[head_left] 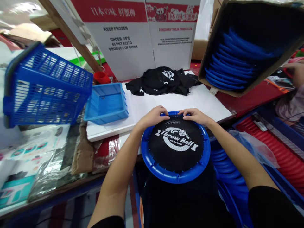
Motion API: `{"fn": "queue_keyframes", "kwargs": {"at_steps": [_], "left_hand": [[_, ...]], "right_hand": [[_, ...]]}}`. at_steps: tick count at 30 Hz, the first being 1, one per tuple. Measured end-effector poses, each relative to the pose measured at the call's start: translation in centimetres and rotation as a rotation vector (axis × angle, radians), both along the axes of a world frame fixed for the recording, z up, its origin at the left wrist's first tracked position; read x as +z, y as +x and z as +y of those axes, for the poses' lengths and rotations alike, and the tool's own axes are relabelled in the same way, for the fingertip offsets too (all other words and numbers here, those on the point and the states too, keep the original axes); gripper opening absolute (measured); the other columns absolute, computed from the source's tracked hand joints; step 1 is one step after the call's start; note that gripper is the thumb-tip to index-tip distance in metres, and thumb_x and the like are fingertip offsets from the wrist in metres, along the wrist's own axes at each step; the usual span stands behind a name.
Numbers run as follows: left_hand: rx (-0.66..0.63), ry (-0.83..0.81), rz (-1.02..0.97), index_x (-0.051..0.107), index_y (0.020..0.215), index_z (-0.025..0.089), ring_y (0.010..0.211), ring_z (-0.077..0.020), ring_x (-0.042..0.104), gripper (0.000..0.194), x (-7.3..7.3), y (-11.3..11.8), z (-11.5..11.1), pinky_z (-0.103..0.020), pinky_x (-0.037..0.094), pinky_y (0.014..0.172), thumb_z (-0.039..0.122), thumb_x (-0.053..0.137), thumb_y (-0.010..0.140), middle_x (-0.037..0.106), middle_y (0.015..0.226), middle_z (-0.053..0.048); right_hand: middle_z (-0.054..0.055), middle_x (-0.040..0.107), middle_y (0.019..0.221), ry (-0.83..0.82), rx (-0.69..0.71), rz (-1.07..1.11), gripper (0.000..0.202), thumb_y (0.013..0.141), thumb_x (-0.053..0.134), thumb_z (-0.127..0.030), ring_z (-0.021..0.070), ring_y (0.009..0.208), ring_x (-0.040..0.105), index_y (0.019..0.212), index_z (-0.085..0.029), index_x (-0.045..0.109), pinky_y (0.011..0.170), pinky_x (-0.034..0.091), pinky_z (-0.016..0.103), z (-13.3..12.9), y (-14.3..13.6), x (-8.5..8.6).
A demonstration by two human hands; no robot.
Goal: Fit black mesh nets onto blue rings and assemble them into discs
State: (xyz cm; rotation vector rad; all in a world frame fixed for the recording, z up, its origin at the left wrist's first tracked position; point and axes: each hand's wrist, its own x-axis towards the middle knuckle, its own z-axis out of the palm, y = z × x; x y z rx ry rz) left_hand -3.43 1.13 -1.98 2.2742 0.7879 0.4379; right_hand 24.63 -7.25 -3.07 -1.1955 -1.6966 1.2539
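Note:
A round throw-ball disc [177, 160] rests at my lap against the table's front edge. It has a blue plastic rim and a black mesh centre printed "Throw Ball Fly & Catch". My left hand [155, 116] grips the far rim on its left part, thumb and fingers closed at the mesh edge. A short way to the right, my right hand [196, 116] pinches the same far rim with bent fingers. Beyond the disc lies a pile of black printed mesh covers [160, 81] on a white board [147, 106].
A light blue tray [106, 115] and a tilted blue basket [49, 85] stand left. Behind is a white carton [133, 60]. An open box at right holds stacked blue rings [230, 66]. More blue rings [228, 171] and red rings [268, 139] lie lower right, near another person's arm [298, 74].

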Motion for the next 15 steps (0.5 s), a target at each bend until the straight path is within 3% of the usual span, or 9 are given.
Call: {"fn": "queue_keyframes", "kwargs": {"at_steps": [5,9,11,15], "left_hand": [[0.124,0.034,-0.071,0.073,0.083,0.022,0.097,-0.0243,0.066,0.012,-0.54,0.32,0.3,-0.043,0.053,0.099,0.032,0.073,0.089,0.069,0.098,-0.006],[0.155,0.029,-0.1,0.072,0.084,0.022,0.097,-0.0241,0.066,0.01,-0.96,0.83,0.14,-0.041,0.053,0.096,0.031,0.07,0.09,0.071,0.096,-0.005],[0.151,-0.012,-0.114,0.072,0.085,0.022,0.097,-0.0241,0.066,0.013,-1.05,0.94,0.1,-0.04,0.052,0.095,0.033,0.068,0.09,0.074,0.096,-0.005],[0.144,-0.148,-0.105,0.075,0.085,0.021,0.093,-0.0239,0.068,0.022,-0.88,0.71,0.33,-0.038,0.053,0.092,0.039,0.064,0.092,0.078,0.093,-0.005]], "right_hand": [[0.011,0.077,0.128,0.026,-0.131,-0.004,0.031,0.083,0.08,-0.051,0.0305,0.124,0.067,0.084,-0.021,0.074,0.116,0.044,0.055,0.39,-0.48,-0.58],[0.013,0.068,0.144,0.085,-0.182,-0.063,0.028,0.086,0.078,-0.048,0.0303,0.128,0.065,0.084,-0.021,0.075,0.116,0.046,0.055,0.65,-0.75,-0.81],[0.013,0.064,0.15,0.08,-0.192,-0.067,0.026,0.087,0.077,-0.047,0.0305,0.131,0.064,0.086,-0.021,0.076,0.117,0.044,0.056,0.74,-0.74,-0.9],[0.011,0.07,0.142,0.013,-0.158,-0.057,0.024,0.088,0.077,-0.045,0.0306,0.13,0.063,0.084,-0.022,0.076,0.119,0.043,0.056,0.92,-0.57,-0.88]]}}
